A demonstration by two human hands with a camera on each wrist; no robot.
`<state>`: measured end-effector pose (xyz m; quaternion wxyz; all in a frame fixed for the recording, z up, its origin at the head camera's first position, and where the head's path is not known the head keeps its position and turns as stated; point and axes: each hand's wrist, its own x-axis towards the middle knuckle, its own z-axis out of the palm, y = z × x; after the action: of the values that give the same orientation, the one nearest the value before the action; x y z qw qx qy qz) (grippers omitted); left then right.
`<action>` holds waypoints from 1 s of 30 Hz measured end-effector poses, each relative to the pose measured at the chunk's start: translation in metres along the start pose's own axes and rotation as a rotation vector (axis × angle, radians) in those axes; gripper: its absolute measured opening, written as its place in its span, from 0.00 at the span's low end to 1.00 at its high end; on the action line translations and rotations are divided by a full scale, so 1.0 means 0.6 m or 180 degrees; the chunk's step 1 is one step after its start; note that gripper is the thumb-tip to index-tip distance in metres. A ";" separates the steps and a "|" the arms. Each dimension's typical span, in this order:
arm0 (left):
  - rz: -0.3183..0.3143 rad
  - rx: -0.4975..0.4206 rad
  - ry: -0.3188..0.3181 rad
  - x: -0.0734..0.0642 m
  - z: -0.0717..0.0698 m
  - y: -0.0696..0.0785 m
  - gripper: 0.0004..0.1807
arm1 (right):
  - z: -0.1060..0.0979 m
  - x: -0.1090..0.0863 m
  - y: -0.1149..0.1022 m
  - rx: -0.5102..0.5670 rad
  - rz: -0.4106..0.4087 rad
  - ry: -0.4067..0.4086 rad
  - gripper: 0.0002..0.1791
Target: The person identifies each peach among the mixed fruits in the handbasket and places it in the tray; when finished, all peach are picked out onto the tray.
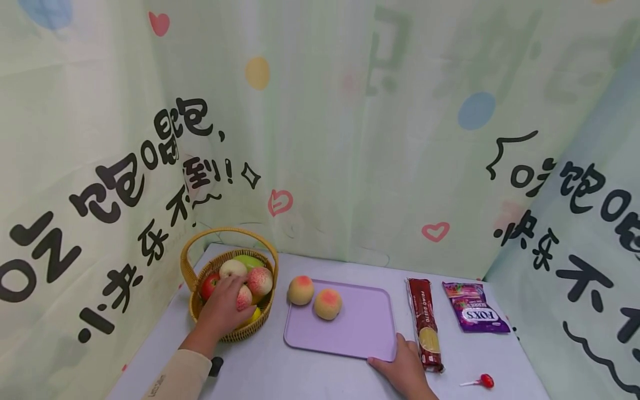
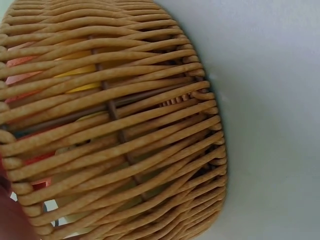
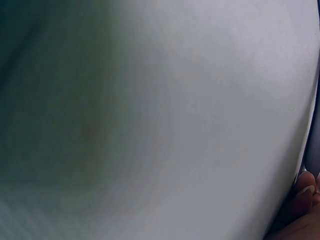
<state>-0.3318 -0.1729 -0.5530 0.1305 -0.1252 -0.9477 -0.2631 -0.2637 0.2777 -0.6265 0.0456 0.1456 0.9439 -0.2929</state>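
Observation:
My left hand (image 1: 227, 305) reaches into a wicker basket (image 1: 194, 303) of fruit, thumb and fingers around a pink-speckled peach (image 1: 244, 298); its fingertips are partly hidden. Beside that hand lie a pale round fruit (image 1: 233, 268), another speckled peach (image 1: 260, 280) and a red fruit (image 1: 209, 285). The left wrist view shows mostly the basket's woven side (image 2: 120, 125). My right hand (image 1: 404, 368) grips the near right corner of a lilac tray (image 1: 360, 328). Two yellow-pink peaches (image 1: 328, 304) sit at the tray's left side. Fingertips (image 3: 305, 182) show at the right wrist view's edge.
Right of the tray lies a long dark-red snack packet (image 1: 425, 322). Beyond it are a purple candy bag (image 1: 476, 308) and a red lollipop (image 1: 486, 381). The basket's handle (image 1: 230, 229) arches above the fruit. A printed curtain (image 1: 320, 139) surrounds the white table (image 1: 300, 378).

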 end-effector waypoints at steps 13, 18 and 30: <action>-0.0107 0.0094 0.0088 -0.008 0.011 -0.005 0.44 | -0.001 -0.002 0.000 0.0000 0.0008 -0.0019 0.77; -0.0140 0.0154 0.0198 -0.009 0.017 -0.002 0.45 | -0.002 -0.002 -0.001 0.0016 0.0042 -0.0031 0.77; -0.0246 0.0260 0.0316 -0.011 0.030 0.000 0.43 | -0.003 -0.002 -0.003 0.0019 0.0001 -0.0008 0.76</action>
<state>-0.3291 -0.1644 -0.5699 0.1720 -0.0699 -0.9541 -0.2349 -0.2630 0.2772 -0.6241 0.0464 0.1456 0.9429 -0.2960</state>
